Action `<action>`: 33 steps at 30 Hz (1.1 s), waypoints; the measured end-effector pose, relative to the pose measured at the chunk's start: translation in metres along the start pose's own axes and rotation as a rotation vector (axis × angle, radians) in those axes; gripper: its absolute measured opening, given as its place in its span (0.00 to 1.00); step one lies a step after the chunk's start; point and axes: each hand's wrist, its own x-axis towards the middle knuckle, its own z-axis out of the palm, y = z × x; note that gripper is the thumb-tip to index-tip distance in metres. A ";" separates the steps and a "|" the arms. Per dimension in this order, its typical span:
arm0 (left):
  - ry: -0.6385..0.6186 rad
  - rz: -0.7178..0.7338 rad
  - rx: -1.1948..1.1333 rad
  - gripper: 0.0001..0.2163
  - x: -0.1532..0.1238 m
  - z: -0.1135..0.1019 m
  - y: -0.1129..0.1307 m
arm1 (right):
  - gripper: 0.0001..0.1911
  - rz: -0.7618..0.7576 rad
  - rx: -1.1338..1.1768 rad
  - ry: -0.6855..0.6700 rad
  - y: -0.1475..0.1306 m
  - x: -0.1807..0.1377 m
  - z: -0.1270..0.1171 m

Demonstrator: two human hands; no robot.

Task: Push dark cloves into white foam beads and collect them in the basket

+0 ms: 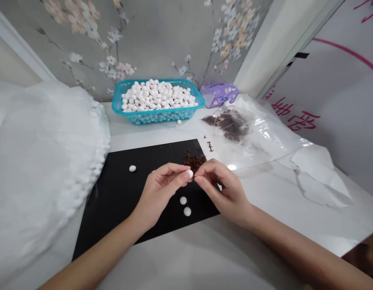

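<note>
Between thumb and fingers, my left hand [162, 189] pinches a small white ball [190, 174] above the black mat [120, 209]. My right hand [222, 189] is closed in a pinch right beside that ball; whatever sits between its fingertips is too small to name. A heap of small dark brown pieces [194, 160] lies on the mat just behind my fingers. Two more white balls [187, 211] rest on the mat below my hands, and another white ball [132, 168] lies to the left.
A blue basket [120, 110] full of white balls stands at the back, near a purple packet [221, 94]. On the right lies a clear plastic bag [265, 137] with brown pieces inside. A large white bag [38, 173] of balls bulges on the left.
</note>
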 end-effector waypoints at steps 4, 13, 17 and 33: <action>-0.027 -0.051 -0.043 0.06 -0.001 0.000 -0.001 | 0.02 0.012 0.042 0.000 -0.004 0.000 -0.002; -0.033 -0.049 -0.057 0.05 -0.002 0.001 -0.005 | 0.07 0.159 0.101 -0.084 -0.008 0.004 -0.005; -0.005 0.013 -0.007 0.04 -0.001 0.000 -0.006 | 0.08 0.228 0.123 -0.125 -0.009 0.006 -0.007; -0.055 0.085 0.057 0.04 -0.001 -0.003 -0.005 | 0.13 0.361 0.439 -0.058 0.001 0.004 -0.003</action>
